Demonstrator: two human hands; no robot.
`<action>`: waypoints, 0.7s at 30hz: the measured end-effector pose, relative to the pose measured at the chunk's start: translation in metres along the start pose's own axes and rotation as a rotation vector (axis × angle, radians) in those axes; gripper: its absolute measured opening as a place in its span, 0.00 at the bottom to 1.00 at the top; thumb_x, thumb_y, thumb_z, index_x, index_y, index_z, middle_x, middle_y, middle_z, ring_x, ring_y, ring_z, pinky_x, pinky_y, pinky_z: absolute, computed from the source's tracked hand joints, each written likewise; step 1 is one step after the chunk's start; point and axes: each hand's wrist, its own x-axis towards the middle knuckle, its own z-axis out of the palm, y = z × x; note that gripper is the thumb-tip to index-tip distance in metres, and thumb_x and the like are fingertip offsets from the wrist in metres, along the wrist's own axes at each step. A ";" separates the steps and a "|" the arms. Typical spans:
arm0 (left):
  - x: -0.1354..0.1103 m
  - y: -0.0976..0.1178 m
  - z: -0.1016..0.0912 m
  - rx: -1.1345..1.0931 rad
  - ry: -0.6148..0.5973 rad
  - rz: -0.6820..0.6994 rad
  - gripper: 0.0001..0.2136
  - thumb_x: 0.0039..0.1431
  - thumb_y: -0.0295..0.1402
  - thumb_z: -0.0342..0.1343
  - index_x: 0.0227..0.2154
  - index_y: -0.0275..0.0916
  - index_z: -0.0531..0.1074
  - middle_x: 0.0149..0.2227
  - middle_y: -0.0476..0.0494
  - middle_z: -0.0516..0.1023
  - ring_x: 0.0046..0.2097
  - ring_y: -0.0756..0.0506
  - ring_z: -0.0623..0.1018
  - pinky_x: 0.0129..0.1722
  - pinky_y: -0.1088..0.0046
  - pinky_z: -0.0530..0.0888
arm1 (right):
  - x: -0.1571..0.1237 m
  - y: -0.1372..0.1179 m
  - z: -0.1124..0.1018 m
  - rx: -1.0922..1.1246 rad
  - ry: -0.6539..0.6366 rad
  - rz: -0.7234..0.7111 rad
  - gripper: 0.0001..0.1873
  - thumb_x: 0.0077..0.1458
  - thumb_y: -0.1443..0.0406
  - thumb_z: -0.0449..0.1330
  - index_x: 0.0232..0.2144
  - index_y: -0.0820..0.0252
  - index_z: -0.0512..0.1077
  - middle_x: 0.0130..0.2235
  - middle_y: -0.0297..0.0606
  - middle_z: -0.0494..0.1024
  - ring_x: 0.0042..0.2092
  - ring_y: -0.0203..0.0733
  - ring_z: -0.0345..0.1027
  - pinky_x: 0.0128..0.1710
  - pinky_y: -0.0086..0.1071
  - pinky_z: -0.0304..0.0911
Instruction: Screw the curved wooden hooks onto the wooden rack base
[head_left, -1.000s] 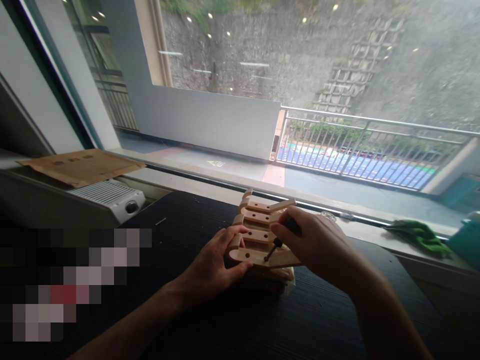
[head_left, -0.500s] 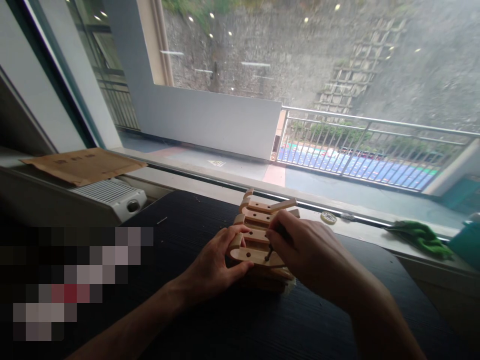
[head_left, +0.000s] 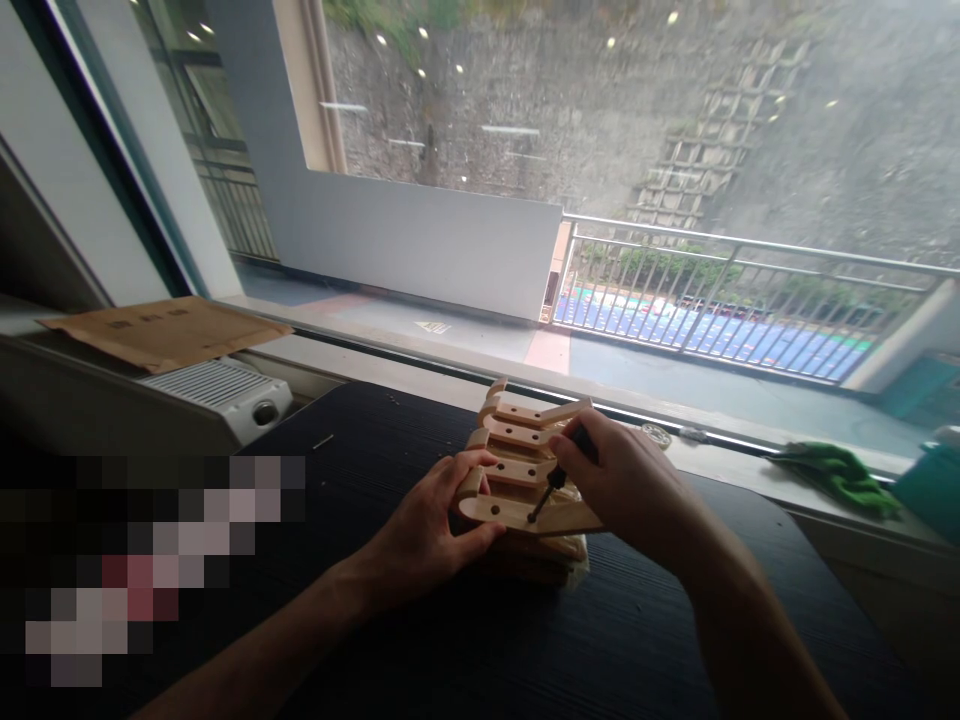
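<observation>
Several pale wooden hooks (head_left: 512,512) with curled ends and drilled holes lie in a row atop a stack on the dark table. My left hand (head_left: 431,525) is wrapped around the curled end of the nearest hook, thumb along its near edge. My right hand (head_left: 626,475) grips a screwdriver (head_left: 555,480) by its dark handle, mostly hidden in the fingers. The tool leans to the right, and its tip meets the nearest hook at the right-hand hole. Part of the stack beneath sits in clear plastic wrap (head_left: 576,575).
The black table (head_left: 675,620) runs up to a window sill. On the sill are a tape roll (head_left: 657,436) and a green cloth (head_left: 836,480). A brown envelope (head_left: 172,335) rests on a white unit at left. A pixelated patch covers the lower left.
My right hand has shifted slightly right and tilted back, so more of the screwdriver and the nearest hook shows. My left hand stays in place.
</observation>
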 end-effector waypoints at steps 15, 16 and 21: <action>0.000 -0.001 0.001 0.002 -0.001 0.011 0.25 0.52 0.30 0.59 0.53 0.45 0.58 0.49 0.44 0.68 0.49 0.43 0.71 0.51 0.64 0.69 | -0.014 -0.020 -0.008 -0.093 -0.097 -0.115 0.09 0.57 0.61 0.51 0.27 0.56 0.65 0.23 0.28 0.70 0.23 0.32 0.57 0.23 0.29 0.40; 0.000 -0.001 0.001 0.004 -0.002 0.010 0.25 0.52 0.30 0.59 0.53 0.45 0.58 0.48 0.44 0.68 0.49 0.42 0.71 0.51 0.64 0.69 | -0.012 -0.019 -0.007 -0.097 -0.088 -0.101 0.09 0.57 0.61 0.51 0.27 0.56 0.64 0.22 0.28 0.70 0.22 0.32 0.56 0.23 0.30 0.40; 0.000 -0.001 0.000 0.007 -0.013 0.007 0.25 0.53 0.29 0.59 0.53 0.44 0.58 0.48 0.44 0.68 0.49 0.42 0.71 0.51 0.64 0.69 | -0.002 -0.006 -0.002 -0.105 -0.022 -0.040 0.12 0.59 0.59 0.48 0.26 0.57 0.63 0.21 0.31 0.70 0.22 0.32 0.54 0.23 0.31 0.41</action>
